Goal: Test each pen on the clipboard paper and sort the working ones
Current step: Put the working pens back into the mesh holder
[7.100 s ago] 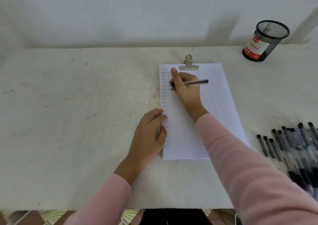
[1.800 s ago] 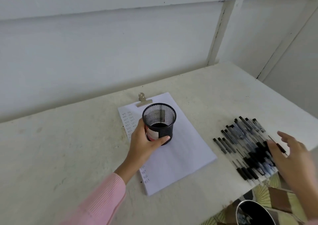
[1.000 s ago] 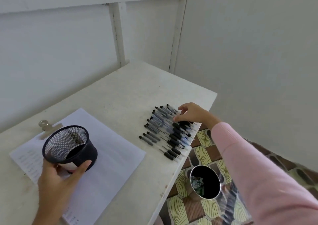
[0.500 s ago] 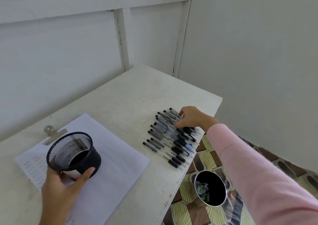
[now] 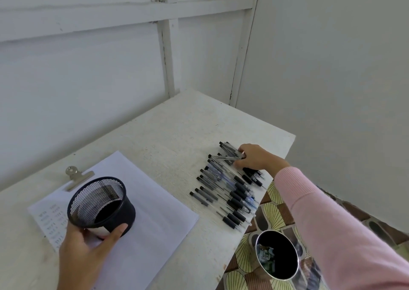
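Both grips are closed on something: the right grip (image 5: pixel 254 160) has its fingers curled round a couple of pens (image 5: pixel 228 156) at the far end of the pen pile (image 5: pixel 230 194), which lies near the right edge of the surface (image 5: pixel 168 132). The left grip (image 5: pixel 84 254) holds the black mesh cup (image 5: pixel 120 210) tilted over the clipboard paper (image 5: pixel 159 212). Handwritten marks line the sheet's left side, and a shiny bin (image 5: pixel 257 243) stands on the floor (image 5: pixel 272 210) below.
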